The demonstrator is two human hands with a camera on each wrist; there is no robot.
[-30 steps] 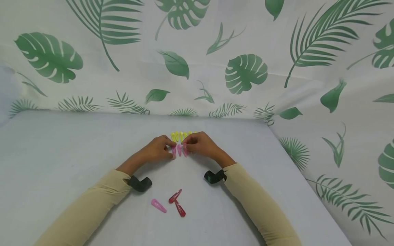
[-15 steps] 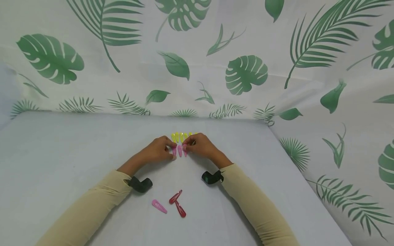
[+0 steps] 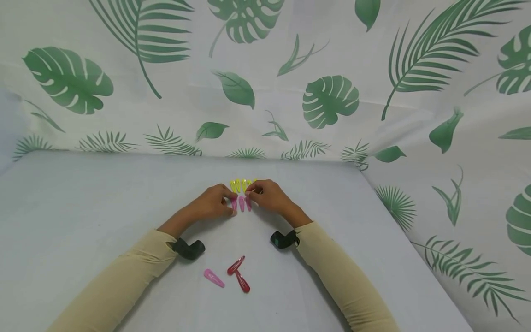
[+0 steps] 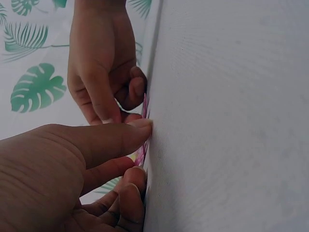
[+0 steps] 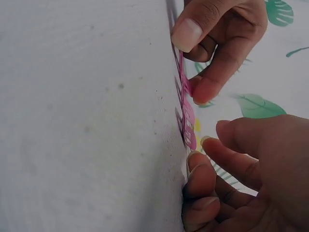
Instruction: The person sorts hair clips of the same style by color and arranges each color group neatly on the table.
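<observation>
Three pink snap hair clips stand side by side in a row in the head view. My left hand (image 3: 214, 201) holds the leftmost pink clip (image 3: 234, 204) by its two ends, thumb at the near end and index finger at the far end. The middle pink clip (image 3: 242, 203) lies between the hands. Beside the right pink clip (image 3: 248, 204) is my right hand (image 3: 269, 197); in the right wrist view its thumb and index finger (image 5: 231, 157) are slightly apart, with no clip between them. Behind, a row of yellow hair clips (image 3: 238, 185) is partly covered by the right hand.
Nearer the front lie one loose pink clip (image 3: 214, 278) and two red hair clips, one angled (image 3: 236, 265) and touching the other (image 3: 242, 281). All rest on a white-covered table (image 3: 124, 198). A leaf-print cloth (image 3: 257, 92) hangs behind and at the right.
My right hand's thumb has come off the right pink clip, and the hand has shifted slightly left. The left hand keeps its place on the leftmost clip.
</observation>
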